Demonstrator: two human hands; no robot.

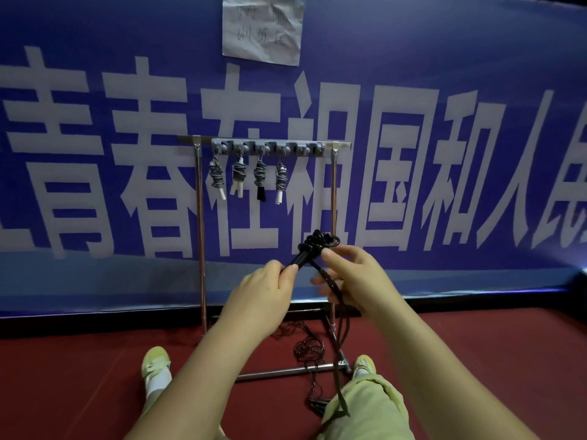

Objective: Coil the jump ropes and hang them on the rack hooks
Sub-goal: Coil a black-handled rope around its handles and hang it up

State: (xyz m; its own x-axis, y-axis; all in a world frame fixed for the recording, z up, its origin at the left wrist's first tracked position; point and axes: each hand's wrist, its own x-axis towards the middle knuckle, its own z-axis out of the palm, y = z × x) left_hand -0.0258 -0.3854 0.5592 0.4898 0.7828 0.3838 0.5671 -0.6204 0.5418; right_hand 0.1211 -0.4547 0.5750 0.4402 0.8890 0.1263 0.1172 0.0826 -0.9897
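A black jump rope (pixel 313 246) is wound in tight turns around its black handles, held up in front of the rack. My left hand (pixel 265 292) pinches the lower end of the handles. My right hand (pixel 347 281) grips the rope just below the coil, and the loose tail hangs down from it to the floor. A metal rack (pixel 201 236) stands against the banner with a grey hook bar (pixel 268 148) on top. Several coiled ropes (pixel 239 174) hang from the left hooks; the hooks on the right are bare.
Another loose dark rope (pixel 309 347) lies tangled on the red floor by the rack's base bar (pixel 286 371). My feet in pale shoes (pixel 155 363) stand on both sides of it. A blue banner with a paper sheet (pixel 262 28) covers the wall.
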